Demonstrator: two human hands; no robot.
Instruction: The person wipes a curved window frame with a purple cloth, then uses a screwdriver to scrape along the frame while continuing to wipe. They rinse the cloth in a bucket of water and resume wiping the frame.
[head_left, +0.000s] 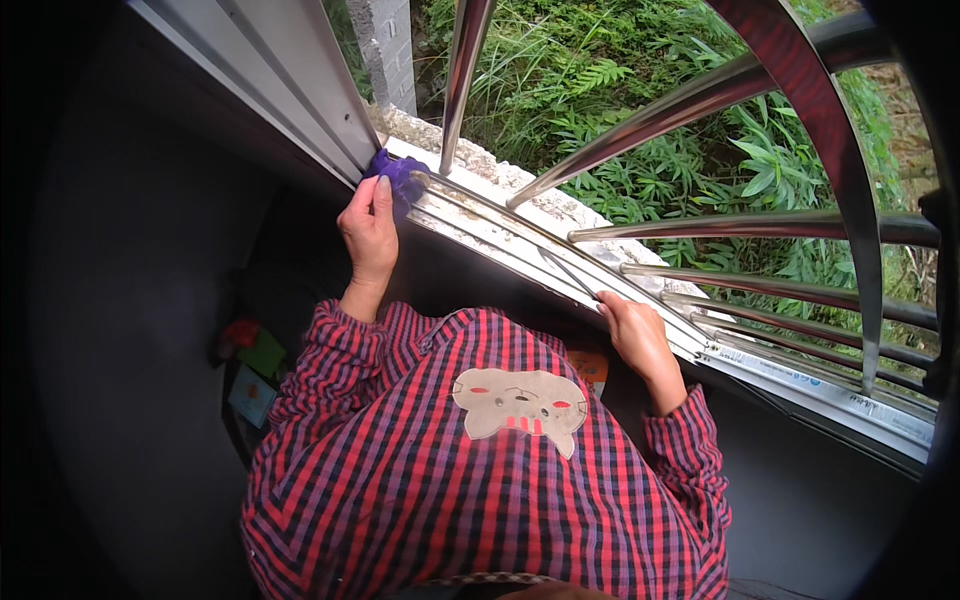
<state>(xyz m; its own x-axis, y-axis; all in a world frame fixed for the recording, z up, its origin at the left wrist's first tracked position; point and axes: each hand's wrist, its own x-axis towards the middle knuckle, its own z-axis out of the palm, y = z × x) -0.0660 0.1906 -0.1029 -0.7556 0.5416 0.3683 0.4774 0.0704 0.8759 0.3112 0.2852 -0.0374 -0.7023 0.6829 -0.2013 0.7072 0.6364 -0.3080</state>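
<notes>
My left hand (370,240) pinches a crumpled purple cloth (401,178) at the left end of the white window track (478,222), where the sliding frame stands. Farther right along the same track, my right hand (637,338) is closed around a thin, dark, stick-like tool (570,268). The tool's tip points up and left into the track's grooves; its exact kind is not clear. Bits of dirt lie in the grooves between the two hands.
Shiny metal window bars (640,130) curve outward beyond the track, with green plants (760,170) behind them. A white sliding window frame (290,70) rises at the upper left. A dark wall (800,480) lies below the sill. Small colourful items (252,392) sit at lower left.
</notes>
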